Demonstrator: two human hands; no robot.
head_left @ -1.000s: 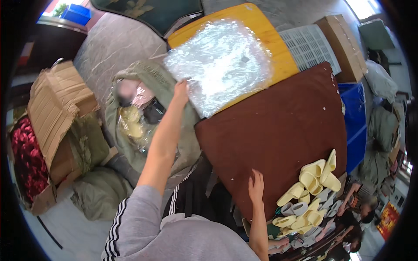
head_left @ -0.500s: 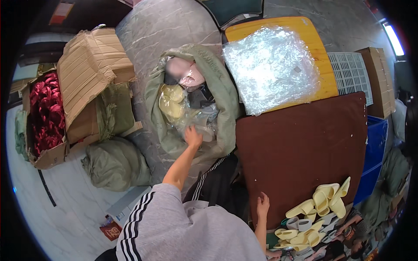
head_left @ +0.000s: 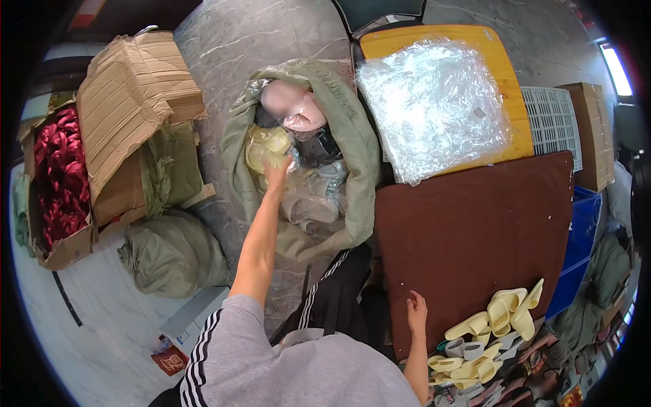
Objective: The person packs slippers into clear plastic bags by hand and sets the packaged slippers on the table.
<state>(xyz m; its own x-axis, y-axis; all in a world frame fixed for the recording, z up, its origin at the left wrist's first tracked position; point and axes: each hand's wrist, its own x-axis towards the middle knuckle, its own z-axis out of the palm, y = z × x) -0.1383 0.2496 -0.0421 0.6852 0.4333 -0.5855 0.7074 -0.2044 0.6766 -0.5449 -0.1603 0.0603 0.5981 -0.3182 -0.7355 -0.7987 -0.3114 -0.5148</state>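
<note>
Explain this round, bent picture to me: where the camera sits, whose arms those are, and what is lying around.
There is no machine here. The camera is worn on a person's head and looks down, and its wide lens bends straight edges. The arms coming up from the bottom are the wearer's own. The left hand reaches into an open green sack on the floor and touches a yellowish bagged item; whether it grips it cannot be told. The right hand rests on the edge of a brown table, holding nothing. Pale yellow slippers lie on the table. A pile of clear plastic bags sits on a yellow board.
</note>
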